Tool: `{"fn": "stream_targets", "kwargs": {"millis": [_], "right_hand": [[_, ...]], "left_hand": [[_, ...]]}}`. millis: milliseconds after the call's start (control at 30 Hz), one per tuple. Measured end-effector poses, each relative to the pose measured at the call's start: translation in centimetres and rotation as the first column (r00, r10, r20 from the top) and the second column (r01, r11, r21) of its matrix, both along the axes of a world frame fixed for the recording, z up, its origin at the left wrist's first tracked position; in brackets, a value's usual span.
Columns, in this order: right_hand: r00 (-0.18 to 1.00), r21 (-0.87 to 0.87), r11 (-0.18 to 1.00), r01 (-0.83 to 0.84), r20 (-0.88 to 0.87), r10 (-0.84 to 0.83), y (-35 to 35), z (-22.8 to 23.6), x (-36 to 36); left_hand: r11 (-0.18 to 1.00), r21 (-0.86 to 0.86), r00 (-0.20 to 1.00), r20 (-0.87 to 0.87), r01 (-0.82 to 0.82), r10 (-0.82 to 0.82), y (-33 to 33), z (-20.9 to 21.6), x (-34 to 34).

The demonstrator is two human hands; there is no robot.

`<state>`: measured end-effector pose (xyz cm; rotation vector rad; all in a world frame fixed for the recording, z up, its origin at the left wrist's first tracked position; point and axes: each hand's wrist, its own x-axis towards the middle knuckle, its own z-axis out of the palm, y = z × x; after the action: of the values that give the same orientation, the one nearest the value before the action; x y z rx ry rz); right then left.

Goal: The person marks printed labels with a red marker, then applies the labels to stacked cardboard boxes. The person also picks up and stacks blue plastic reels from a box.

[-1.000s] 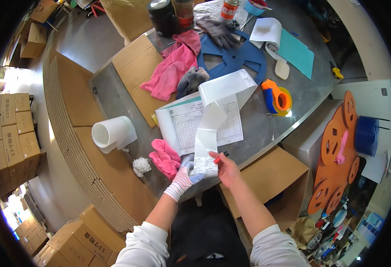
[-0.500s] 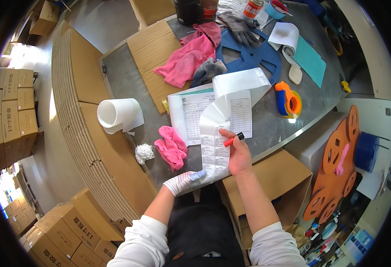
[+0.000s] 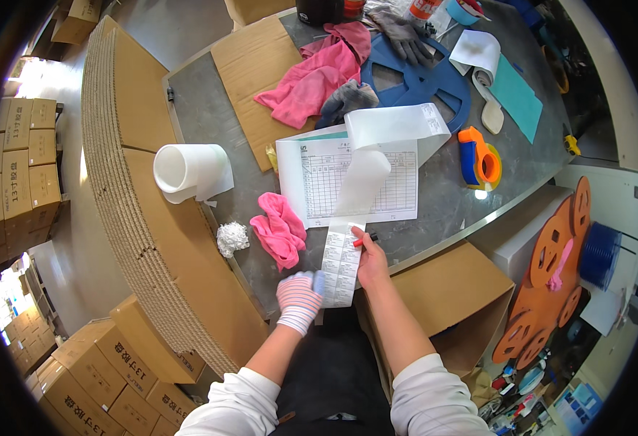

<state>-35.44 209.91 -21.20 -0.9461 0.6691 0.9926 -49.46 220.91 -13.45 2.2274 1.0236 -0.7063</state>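
The left forearm rises from the lower edge of the frame, leaning up and to the right, its white sleeve (image 3: 228, 403) pushed back; the right forearm leans up and to the left. The left hand (image 3: 301, 296), in a striped glove (image 3: 299, 309), is near the lower centre, back upward and fingers curled toward the left edge of a strip of labels (image 3: 339, 272). Its fingertips are blurred, so I cannot tell whether they pinch the strip. The right hand (image 3: 372, 263), bare, is at the strip's right edge, thumb and fingers closed round a red marker (image 3: 358, 243) with a dark end; how firmly it also grips the paper is unclear. The hands are apart, with the strip between them

The strip hangs below the middle of the frame, over the near edge of the table (image 3: 435, 203); its print is too small to make out. Higher up, its plain part covers some of a printed form (image 3: 399, 192) and passes under a paper loop (image 3: 384, 125), which hides how they join. At the top, a black jar (image 3: 319, 10) and a red can (image 3: 424, 7) are cut off by the frame. The inside of the cardboard box (image 3: 450, 291), right of the right forearm, is mostly hidden by its flap
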Motion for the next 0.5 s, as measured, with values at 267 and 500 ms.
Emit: {"fn": "stream_targets", "kwargs": {"millis": [267,500], "right_hand": [[0.971,-0.094,0.993,-0.067,0.222,0.087,2.6,-0.7,3.1],[0.841,-0.348,0.938,0.003,0.509,0.186,2.9,1.0,7.4]], "left_hand": [[0.936,0.219,0.861,0.377,0.276,-0.342,-1.3,-6.5,2.0],[0.890,0.300,0.836,0.333,0.344,-0.436,0.2,-7.6,2.3]]}}
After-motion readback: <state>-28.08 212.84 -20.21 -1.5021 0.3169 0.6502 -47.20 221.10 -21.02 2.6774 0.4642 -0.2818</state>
